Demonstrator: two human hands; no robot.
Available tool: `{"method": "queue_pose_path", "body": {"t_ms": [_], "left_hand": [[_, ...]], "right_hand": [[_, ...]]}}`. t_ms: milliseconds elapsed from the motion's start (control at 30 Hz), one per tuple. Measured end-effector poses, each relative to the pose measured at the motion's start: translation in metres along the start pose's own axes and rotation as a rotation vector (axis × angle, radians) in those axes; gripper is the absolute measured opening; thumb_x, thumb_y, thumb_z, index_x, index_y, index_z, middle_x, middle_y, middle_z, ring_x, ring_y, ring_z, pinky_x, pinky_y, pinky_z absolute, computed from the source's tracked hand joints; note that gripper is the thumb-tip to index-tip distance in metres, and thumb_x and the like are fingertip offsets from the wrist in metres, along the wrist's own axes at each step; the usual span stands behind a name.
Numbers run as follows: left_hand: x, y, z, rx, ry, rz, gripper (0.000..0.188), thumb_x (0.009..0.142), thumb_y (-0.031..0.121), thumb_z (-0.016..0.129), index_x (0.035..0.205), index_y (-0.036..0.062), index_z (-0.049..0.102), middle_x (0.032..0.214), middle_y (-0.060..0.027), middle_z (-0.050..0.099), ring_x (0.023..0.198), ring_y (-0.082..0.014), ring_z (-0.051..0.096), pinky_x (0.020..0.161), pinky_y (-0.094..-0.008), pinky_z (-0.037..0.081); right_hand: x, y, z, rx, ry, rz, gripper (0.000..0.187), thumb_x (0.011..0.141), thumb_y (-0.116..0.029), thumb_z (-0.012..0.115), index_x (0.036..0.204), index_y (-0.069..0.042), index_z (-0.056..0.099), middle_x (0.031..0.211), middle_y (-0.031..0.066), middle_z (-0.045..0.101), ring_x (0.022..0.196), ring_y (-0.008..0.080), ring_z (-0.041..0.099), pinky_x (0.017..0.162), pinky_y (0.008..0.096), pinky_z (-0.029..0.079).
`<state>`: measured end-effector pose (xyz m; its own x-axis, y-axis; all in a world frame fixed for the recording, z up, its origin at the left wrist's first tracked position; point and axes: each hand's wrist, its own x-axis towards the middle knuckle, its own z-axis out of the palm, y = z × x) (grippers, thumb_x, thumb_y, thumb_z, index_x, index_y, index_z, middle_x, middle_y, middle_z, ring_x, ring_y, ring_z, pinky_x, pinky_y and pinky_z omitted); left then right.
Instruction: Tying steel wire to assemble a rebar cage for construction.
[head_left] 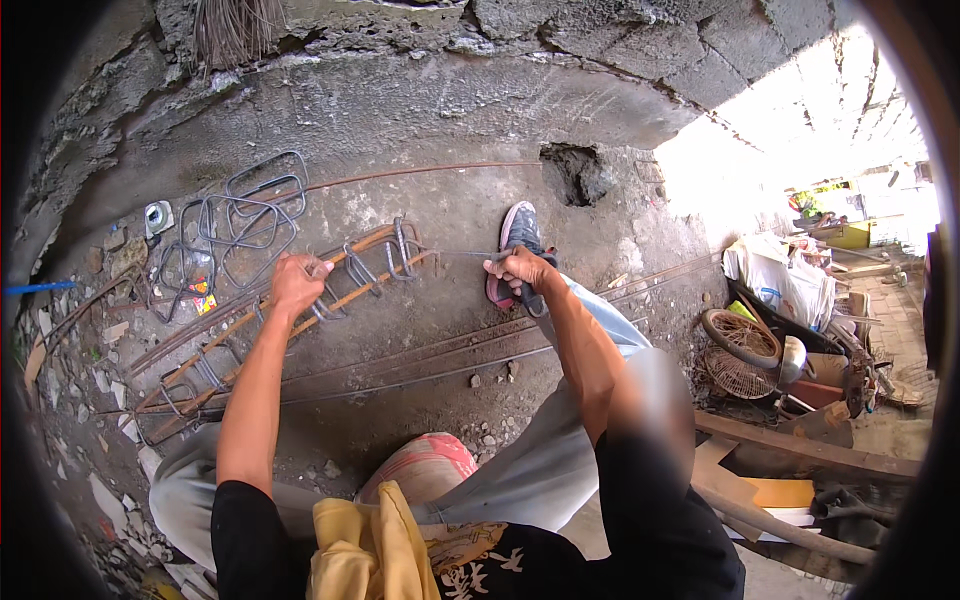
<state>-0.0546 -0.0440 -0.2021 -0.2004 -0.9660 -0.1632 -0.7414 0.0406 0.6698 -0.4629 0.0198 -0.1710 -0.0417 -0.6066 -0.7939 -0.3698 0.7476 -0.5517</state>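
Observation:
A cage of rusty reinforcing bars [350, 297] with grey bent-steel stirrups [362, 268] lies slantwise on the ground before me. My left hand [297, 286] is closed over the cage's upper bar, fingers curled; whatever it pinches is hidden. My right hand [522, 270] is closed around one end of a thin grey metal rod [462, 253], whose other end reaches the cage's right end. Under the right fingers something dark shows, too covered to name. My shoe [519, 228] stands just beyond that hand. Several loose stirrups [240, 225] lie at the far left.
Long steel bars [430, 358] run along the ground between the cage and a red-and-white sack [425, 460] beneath me. A rough concrete wall [400, 100] closes the far side, with a hole [577, 174] at its foot. Wheel [741, 338], white bags [785, 285] and scrap fill the right.

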Motion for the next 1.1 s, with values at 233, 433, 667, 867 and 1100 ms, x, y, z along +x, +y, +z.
{"method": "queue_pose_path", "body": {"t_ms": [233, 433, 667, 867, 1100], "left_hand": [[0.006, 0.008, 0.01, -0.037, -0.029, -0.026, 0.021, 0.077, 0.027, 0.073, 0.076, 0.0055, 0.074, 0.077, -0.0151, 0.069, 0.084, -0.0299, 0.06, 0.083, -0.0396, 0.046], [0.003, -0.001, 0.008, 0.008, 0.142, -0.088, 0.018, 0.074, 0.025, 0.074, 0.072, 0.0073, 0.072, 0.079, -0.0141, 0.069, 0.087, -0.0299, 0.059, 0.082, -0.0406, 0.047], [-0.011, -0.001, -0.003, 0.079, 0.097, -0.13, 0.017, 0.076, 0.029, 0.071, 0.076, 0.0122, 0.074, 0.088, -0.0129, 0.069, 0.096, -0.0297, 0.057, 0.084, -0.0415, 0.048], [0.006, -0.008, -0.004, -0.096, 0.185, 0.047, 0.027, 0.083, 0.032, 0.062, 0.093, 0.0094, 0.071, 0.099, -0.0163, 0.067, 0.097, -0.0365, 0.058, 0.091, -0.0428, 0.045], [-0.068, -0.19, -0.147, 0.483, 0.146, -0.355, 0.051, 0.097, 0.044, 0.031, 0.106, 0.0063, 0.065, 0.111, -0.0179, 0.065, 0.104, -0.0377, 0.06, 0.095, -0.0502, 0.042]], "right_hand": [[0.001, 0.052, 0.025, 0.077, 0.19, -0.058, 0.044, 0.084, -0.042, 0.068, 0.061, -0.007, 0.053, 0.053, 0.0002, 0.045, 0.043, 0.0119, 0.041, 0.039, 0.0294, 0.035], [-0.009, 0.056, 0.1, 0.242, 0.372, -0.011, 0.04, 0.082, -0.04, 0.069, 0.065, -0.007, 0.054, 0.055, -0.0008, 0.043, 0.042, 0.011, 0.038, 0.038, 0.0292, 0.033], [-0.008, 0.046, 0.087, 0.354, 0.176, -0.075, 0.035, 0.086, -0.036, 0.067, 0.07, -0.008, 0.053, 0.056, -0.0033, 0.04, 0.044, 0.0091, 0.034, 0.041, 0.0277, 0.031], [0.0, 0.062, 0.067, 0.366, 0.208, -0.072, 0.035, 0.088, -0.04, 0.065, 0.076, -0.008, 0.055, 0.055, -0.0037, 0.04, 0.042, 0.009, 0.036, 0.039, 0.0264, 0.033], [0.0, 0.053, 0.078, 0.448, 0.088, 0.006, 0.035, 0.088, -0.04, 0.063, 0.076, -0.008, 0.056, 0.06, -0.0011, 0.046, 0.045, 0.0108, 0.042, 0.04, 0.0292, 0.036]]}}
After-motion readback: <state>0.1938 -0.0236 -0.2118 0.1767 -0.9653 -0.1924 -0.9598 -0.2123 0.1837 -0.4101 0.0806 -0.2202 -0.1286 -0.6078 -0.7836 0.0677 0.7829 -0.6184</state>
